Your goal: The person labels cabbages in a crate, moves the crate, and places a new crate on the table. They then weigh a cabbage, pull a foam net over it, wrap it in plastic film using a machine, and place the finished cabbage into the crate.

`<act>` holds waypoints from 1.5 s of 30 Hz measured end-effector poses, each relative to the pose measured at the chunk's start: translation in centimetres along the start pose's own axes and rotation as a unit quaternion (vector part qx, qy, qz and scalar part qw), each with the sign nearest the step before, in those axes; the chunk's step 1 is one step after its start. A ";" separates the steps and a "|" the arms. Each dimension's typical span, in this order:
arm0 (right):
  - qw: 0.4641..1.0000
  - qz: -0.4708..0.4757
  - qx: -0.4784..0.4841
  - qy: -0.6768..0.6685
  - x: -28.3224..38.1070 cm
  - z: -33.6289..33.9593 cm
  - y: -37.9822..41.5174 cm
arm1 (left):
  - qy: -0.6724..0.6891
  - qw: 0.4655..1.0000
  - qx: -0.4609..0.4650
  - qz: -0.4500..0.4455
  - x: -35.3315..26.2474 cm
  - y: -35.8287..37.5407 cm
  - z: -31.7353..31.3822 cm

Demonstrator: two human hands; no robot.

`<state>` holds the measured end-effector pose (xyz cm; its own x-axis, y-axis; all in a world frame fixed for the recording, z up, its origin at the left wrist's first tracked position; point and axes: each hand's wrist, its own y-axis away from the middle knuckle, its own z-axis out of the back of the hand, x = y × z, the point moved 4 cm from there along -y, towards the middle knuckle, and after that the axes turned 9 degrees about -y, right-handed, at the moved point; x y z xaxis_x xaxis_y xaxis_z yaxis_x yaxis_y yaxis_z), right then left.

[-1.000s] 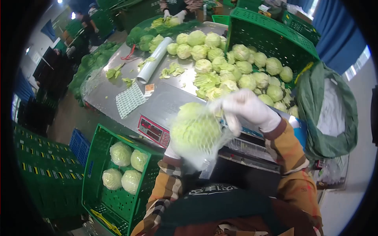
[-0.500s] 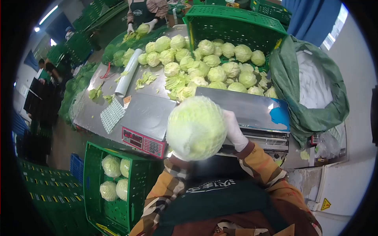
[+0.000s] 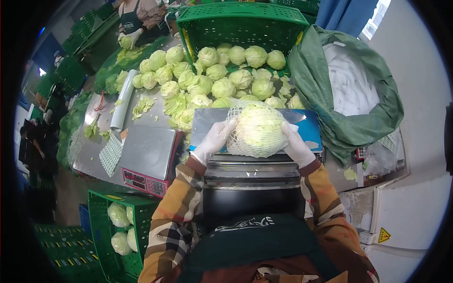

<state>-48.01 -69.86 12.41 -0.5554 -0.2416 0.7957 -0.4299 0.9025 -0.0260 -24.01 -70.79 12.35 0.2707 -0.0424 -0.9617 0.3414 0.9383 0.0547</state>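
Note:
A pale green cabbage (image 3: 258, 126) sits between my two gloved hands, above the wrapping machine's metal plate (image 3: 204, 121). White foam netting (image 3: 234, 145) covers much of it, with loose mesh spreading at its left. My left hand (image 3: 214, 141) grips the netting on the left side, thumb and fingers pinching the mesh. On the right, my right hand (image 3: 297, 143) is closed around the cabbage's side, with a bit of white netting by its fingers. Both hands wear white gloves.
Loose cabbages (image 3: 198, 86) lie behind, spilling from a tipped green crate (image 3: 245, 35). A sack of white netting (image 3: 351, 80) stands at right. Left are a scale (image 3: 147, 144), a film roll (image 3: 123, 100) and a crate (image 3: 96, 226) of wrapped cabbages. A co-worker (image 3: 141, 19) handles a cabbage beyond.
The cabbage has moved away from my body and over the machine plate, and its netting now shows spread open at the left. My left hand has come into view. The camera view has shifted.

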 end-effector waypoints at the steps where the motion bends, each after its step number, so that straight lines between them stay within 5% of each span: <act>1: 1.000 -0.013 -0.016 0.019 -0.2 0.9 -0.4 | 0.033 0.998 0.027 0.036 1.4 -0.7 -0.3; 5: 0.997 -0.061 -0.036 0.018 -1.7 4.5 -2.4 | 0.152 0.970 0.050 0.181 6.1 -2.2 -0.7; 14: 0.978 -0.096 -0.134 0.124 4.0 5.4 0.1 | 0.024 0.980 -0.059 0.187 7.8 0.3 6.3; 15: 0.965 -0.098 -0.159 0.186 5.0 6.2 1.1 | -0.199 0.971 -0.088 0.102 6.8 1.7 7.4; 16: 0.965 -0.099 -0.160 0.185 5.6 6.9 2.5 | -0.409 0.905 -0.111 0.011 5.3 3.3 7.6; 18: 0.805 -0.024 -0.042 0.591 6.9 7.1 5.8 | -0.552 0.827 -0.039 -0.098 0.8 7.3 6.1; 21: 0.556 0.076 0.190 0.805 7.2 5.9 10.4 | -0.653 0.714 0.131 -0.217 1.1 11.4 5.5; 22: 0.558 0.075 0.190 0.805 6.9 6.4 10.8 | -0.683 0.671 0.189 -0.218 2.0 12.2 5.6; 24: 0.429 0.041 0.259 0.865 5.3 7.3 11.6 | -0.691 0.656 0.206 -0.224 2.7 12.3 5.5; 28: 0.409 0.108 0.267 0.866 3.2 7.0 10.0 | -0.697 0.627 0.186 -0.292 3.4 9.7 4.8; 29: 0.431 0.129 0.277 0.849 3.2 7.0 9.8 | -0.708 0.620 0.180 -0.286 4.3 9.1 4.6; 30: 0.516 0.177 0.256 0.798 2.7 6.9 9.3 | -0.689 0.646 0.203 -0.258 3.9 8.7 3.8; 32: 0.514 0.150 0.204 0.820 2.1 7.7 9.6 | -0.732 0.624 0.190 -0.196 4.9 8.1 3.1; 33: 0.512 0.152 0.200 0.822 1.7 7.5 10.0 | -0.702 0.666 0.151 -0.205 5.1 8.3 3.4; 35: 0.691 0.183 -0.006 0.699 1.8 7.8 11.5 | -0.593 0.763 0.021 -0.255 3.7 10.0 3.7; 37: 0.790 0.106 -0.085 0.598 2.2 6.9 14.1 | -0.525 0.822 -0.009 -0.222 1.8 12.6 3.4; 40: 0.849 0.023 -0.158 0.503 5.9 2.8 18.4 | -0.457 0.881 -0.032 -0.115 -2.7 16.4 3.2; 42: 0.889 -0.072 -0.234 0.387 10.0 0.1 20.8 | -0.322 0.931 -0.118 -0.128 -7.5 18.4 4.0; 45: 0.906 0.122 -0.208 0.348 16.5 -3.9 21.0 | -0.193 0.930 -0.246 -0.192 -14.9 18.6 4.6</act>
<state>-63.45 -53.52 27.32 0.0481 0.1351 0.9897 0.0306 0.9902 -0.1366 -17.57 -54.30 28.95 0.5496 -0.4373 -0.7118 0.0521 0.8684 -0.4932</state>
